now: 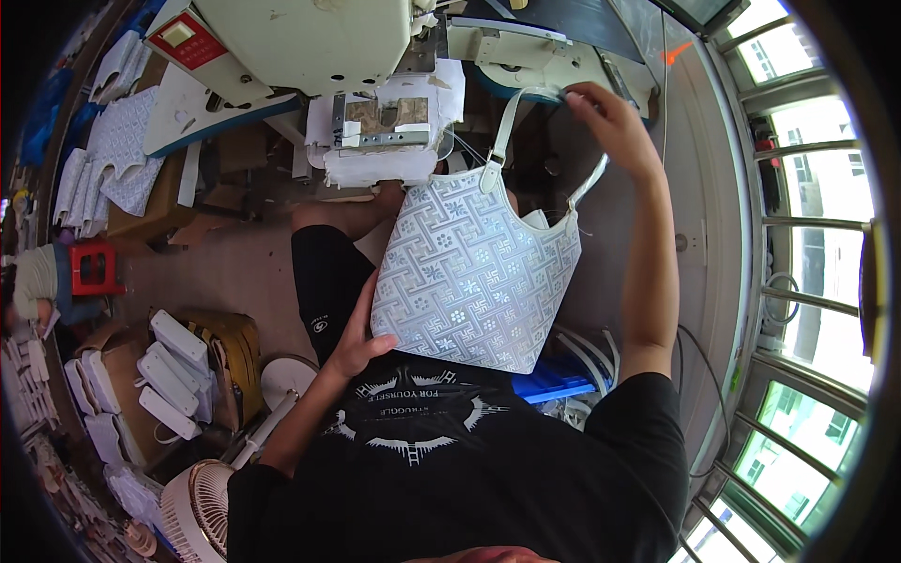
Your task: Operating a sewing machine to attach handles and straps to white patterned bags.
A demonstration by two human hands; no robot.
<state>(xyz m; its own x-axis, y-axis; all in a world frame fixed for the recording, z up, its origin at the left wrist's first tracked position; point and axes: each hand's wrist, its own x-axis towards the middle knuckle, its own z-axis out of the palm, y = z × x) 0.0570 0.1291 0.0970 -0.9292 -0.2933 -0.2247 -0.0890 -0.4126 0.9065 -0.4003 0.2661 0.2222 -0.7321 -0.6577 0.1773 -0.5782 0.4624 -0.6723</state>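
A pale blue-grey handbag [479, 272] with a woven-look geometric and floral pattern is held up in front of my lap, tilted. My left hand [361, 340] grips its lower left edge, thumb on the front panel and the other fingers hidden behind. The bag's white strap [507, 127] rises from a tab at the rim. At the top of that strap, my right hand [605, 122] has its fingers closed around it. A second strap tab shows at the right side of the rim, and some loose threads stick out there.
An industrial sewing machine [300, 42] stands just beyond the bag, its work plate [385, 122] close to the strap. Left lie stacked patterned pieces [131, 159], white bag parts [178, 366], a red stool [94, 267] and a fan [197, 507]. A blue tray [558, 380] is low right, near barred windows.
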